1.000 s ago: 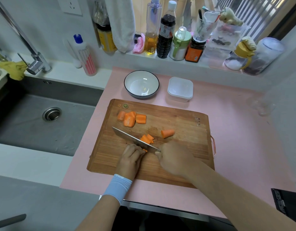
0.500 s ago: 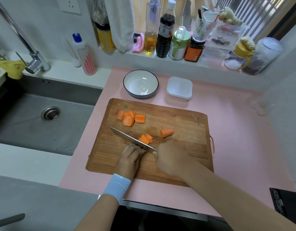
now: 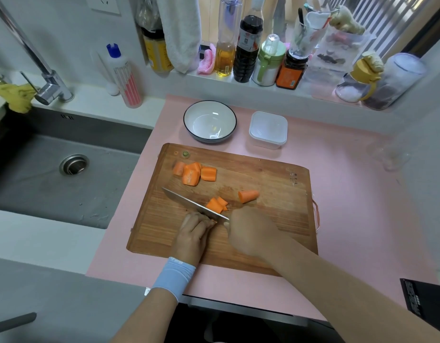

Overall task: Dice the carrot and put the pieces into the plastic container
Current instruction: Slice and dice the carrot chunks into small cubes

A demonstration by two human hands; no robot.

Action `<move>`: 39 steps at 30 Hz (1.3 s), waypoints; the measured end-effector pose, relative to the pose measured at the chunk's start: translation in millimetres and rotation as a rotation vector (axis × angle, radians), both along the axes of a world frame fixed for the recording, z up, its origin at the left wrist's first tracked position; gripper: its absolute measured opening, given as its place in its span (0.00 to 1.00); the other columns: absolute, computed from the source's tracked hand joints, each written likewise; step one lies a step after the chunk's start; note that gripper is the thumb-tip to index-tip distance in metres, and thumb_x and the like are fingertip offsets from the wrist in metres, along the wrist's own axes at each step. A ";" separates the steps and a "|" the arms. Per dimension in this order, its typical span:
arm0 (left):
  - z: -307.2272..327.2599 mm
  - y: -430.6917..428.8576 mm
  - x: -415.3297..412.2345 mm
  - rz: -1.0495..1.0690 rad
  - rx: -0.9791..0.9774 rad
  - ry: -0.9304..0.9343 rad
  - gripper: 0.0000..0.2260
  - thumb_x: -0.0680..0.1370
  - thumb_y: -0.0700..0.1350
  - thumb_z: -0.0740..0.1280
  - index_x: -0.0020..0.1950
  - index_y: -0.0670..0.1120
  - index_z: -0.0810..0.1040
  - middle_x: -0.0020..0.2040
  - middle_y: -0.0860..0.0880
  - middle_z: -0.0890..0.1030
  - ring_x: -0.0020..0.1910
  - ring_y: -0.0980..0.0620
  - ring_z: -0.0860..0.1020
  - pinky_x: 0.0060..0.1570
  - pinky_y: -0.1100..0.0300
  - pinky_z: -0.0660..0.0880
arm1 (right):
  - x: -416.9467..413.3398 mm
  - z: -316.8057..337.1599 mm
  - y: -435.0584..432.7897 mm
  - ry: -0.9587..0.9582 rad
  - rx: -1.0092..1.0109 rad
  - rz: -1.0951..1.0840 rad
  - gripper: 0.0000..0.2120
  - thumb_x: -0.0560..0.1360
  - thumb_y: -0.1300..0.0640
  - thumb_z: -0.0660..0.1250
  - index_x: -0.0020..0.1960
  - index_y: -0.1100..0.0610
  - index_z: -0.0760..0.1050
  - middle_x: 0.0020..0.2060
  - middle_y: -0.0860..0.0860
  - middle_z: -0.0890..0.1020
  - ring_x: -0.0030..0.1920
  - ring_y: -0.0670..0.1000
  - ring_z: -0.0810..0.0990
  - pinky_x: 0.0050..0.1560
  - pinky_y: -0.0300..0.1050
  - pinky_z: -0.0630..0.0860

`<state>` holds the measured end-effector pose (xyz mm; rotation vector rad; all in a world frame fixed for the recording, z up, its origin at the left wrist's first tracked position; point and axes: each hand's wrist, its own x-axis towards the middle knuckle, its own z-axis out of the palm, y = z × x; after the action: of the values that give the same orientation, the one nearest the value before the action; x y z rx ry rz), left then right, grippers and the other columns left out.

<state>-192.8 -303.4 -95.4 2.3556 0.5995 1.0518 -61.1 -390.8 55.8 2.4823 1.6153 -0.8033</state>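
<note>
On the wooden cutting board (image 3: pixel 268 219) my right hand (image 3: pixel 251 233) grips the handle of a knife (image 3: pixel 191 203), its blade running up and left. My left hand (image 3: pixel 193 231), fingers curled, holds down a carrot piece that is almost hidden under it, right against the blade. Cut carrot slices (image 3: pixel 217 204) lie just behind the blade. A carrot tip (image 3: pixel 248 195) sits to their right. Several bigger carrot chunks (image 3: pixel 194 173) are piled near the board's far left. The plastic container (image 3: pixel 268 129), white and holding nothing, stands behind the board.
A white bowl with a dark rim (image 3: pixel 209 122) sits left of the container on the pink mat (image 3: pixel 350 194). The steel sink (image 3: pixel 53 174) and tap (image 3: pixel 48 87) are at the left. Bottles and jars (image 3: pixel 246 50) line the sill behind. A black object (image 3: pixel 421 300) lies at the lower right.
Almost nothing: both hands and the knife stay at the same spot on the board, with the blade shifted only slightly against the held carrot piece.
</note>
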 end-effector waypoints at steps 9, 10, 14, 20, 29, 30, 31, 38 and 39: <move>-0.7 1.5 -2.0 -0.026 -0.014 0.007 0.07 0.78 0.38 0.67 0.44 0.39 0.83 0.43 0.46 0.81 0.45 0.46 0.78 0.52 0.59 0.74 | 2.0 -0.7 -4.1 0.001 0.013 0.023 0.12 0.83 0.54 0.59 0.42 0.55 0.71 0.47 0.57 0.81 0.45 0.58 0.80 0.36 0.44 0.64; -0.5 1.9 -1.1 -0.019 -0.015 0.006 0.07 0.78 0.38 0.67 0.44 0.39 0.83 0.43 0.46 0.81 0.45 0.47 0.78 0.52 0.59 0.74 | 2.9 -1.1 -1.9 0.003 0.009 0.019 0.13 0.83 0.54 0.59 0.40 0.54 0.69 0.47 0.57 0.81 0.46 0.58 0.80 0.37 0.44 0.65; -2.6 1.7 -1.4 -0.020 -0.025 0.001 0.06 0.78 0.37 0.68 0.44 0.38 0.83 0.43 0.45 0.80 0.45 0.46 0.78 0.50 0.57 0.75 | 3.2 -8.0 5.2 0.013 0.009 0.026 0.12 0.83 0.54 0.59 0.46 0.58 0.76 0.49 0.59 0.82 0.50 0.59 0.81 0.41 0.45 0.65; -3.6 3.0 -2.5 -0.019 -0.038 0.009 0.09 0.80 0.40 0.66 0.44 0.39 0.83 0.44 0.45 0.81 0.45 0.46 0.78 0.54 0.61 0.73 | 3.8 -15.5 3.2 0.023 0.043 0.033 0.13 0.84 0.53 0.59 0.48 0.59 0.76 0.50 0.59 0.82 0.51 0.59 0.81 0.41 0.45 0.65; -4.9 4.2 -2.0 -0.040 -0.033 0.003 0.05 0.78 0.37 0.69 0.44 0.37 0.83 0.44 0.44 0.80 0.45 0.46 0.78 0.50 0.56 0.75 | 11.7 -23.9 -11.4 0.011 0.033 0.030 0.15 0.84 0.50 0.57 0.48 0.58 0.77 0.48 0.58 0.83 0.48 0.57 0.80 0.42 0.44 0.65; -5.3 3.8 -1.7 -0.038 -0.033 -0.004 0.05 0.77 0.37 0.69 0.44 0.37 0.83 0.44 0.44 0.80 0.45 0.46 0.78 0.51 0.57 0.75 | 12.1 -24.3 -11.0 0.020 0.030 0.024 0.15 0.84 0.50 0.57 0.48 0.58 0.77 0.48 0.58 0.83 0.49 0.57 0.80 0.42 0.44 0.65; -5.7 3.1 -1.6 -0.035 -0.031 -0.011 0.04 0.77 0.36 0.69 0.44 0.37 0.83 0.44 0.44 0.80 0.45 0.46 0.78 0.51 0.57 0.75 | 12.3 -25.3 -10.2 0.024 0.025 0.025 0.15 0.84 0.50 0.57 0.47 0.57 0.75 0.49 0.58 0.83 0.49 0.57 0.80 0.42 0.44 0.65; -6.7 3.2 -1.6 -0.016 -0.012 -0.017 0.06 0.78 0.37 0.68 0.45 0.38 0.83 0.45 0.44 0.81 0.46 0.46 0.79 0.53 0.56 0.75 | 11.8 -35.3 0.6 0.067 0.015 -0.010 0.16 0.84 0.51 0.57 0.52 0.60 0.78 0.49 0.58 0.82 0.49 0.58 0.80 0.42 0.45 0.65; -7.2 2.8 -1.1 -0.012 -0.013 -0.014 0.05 0.78 0.37 0.68 0.45 0.38 0.83 0.45 0.44 0.81 0.47 0.46 0.78 0.54 0.57 0.74 | 12.9 -35.1 0.5 0.067 0.019 -0.018 0.15 0.84 0.50 0.57 0.52 0.60 0.78 0.49 0.58 0.82 0.50 0.58 0.80 0.42 0.44 0.66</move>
<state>-193.9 -300.6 -102.6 2.3362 0.5838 1.0555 -48.2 -390.3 20.7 2.5124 1.6312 -0.8874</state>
